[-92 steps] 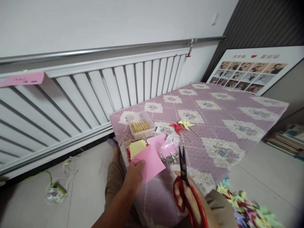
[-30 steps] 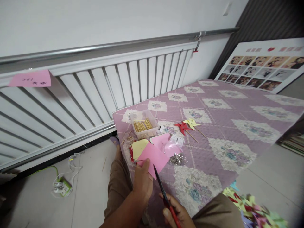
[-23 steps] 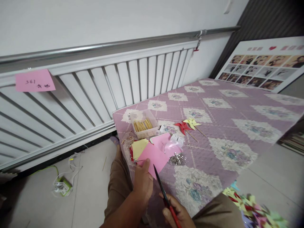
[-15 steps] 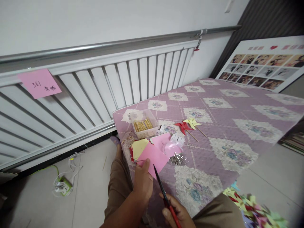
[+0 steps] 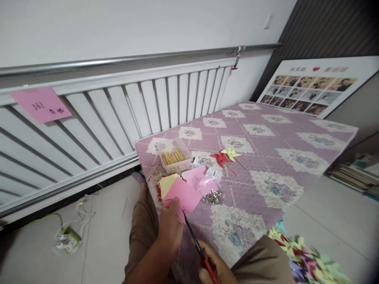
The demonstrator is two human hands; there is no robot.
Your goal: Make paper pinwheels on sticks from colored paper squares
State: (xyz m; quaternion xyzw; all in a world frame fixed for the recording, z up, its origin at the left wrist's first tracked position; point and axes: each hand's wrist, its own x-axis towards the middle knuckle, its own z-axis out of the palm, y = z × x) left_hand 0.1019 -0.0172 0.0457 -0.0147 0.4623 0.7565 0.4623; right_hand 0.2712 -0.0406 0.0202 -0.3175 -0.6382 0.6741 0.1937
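Your left hand (image 5: 170, 223) pinches the pink paper (image 5: 189, 194) over the desk (image 5: 205, 220); your right hand (image 5: 214, 262) grips the scissors (image 5: 193, 237) against it. Loose paper could let the cut wander toward your left hand.

On my head feed, I see table (image 5: 262, 149) under purple floral cloth. Directly on it: clear plastic box (image 5: 179, 167), red pinwheel (image 5: 220, 159) just beside yellow pinwheel (image 5: 229, 154), small silvery pieces (image 5: 213, 197), bagged or loose I can't tell. Floor (image 5: 108, 236): power strip (image 5: 72, 241), thin stick (image 5: 124, 207), pinwheel heap (image 5: 308, 260).
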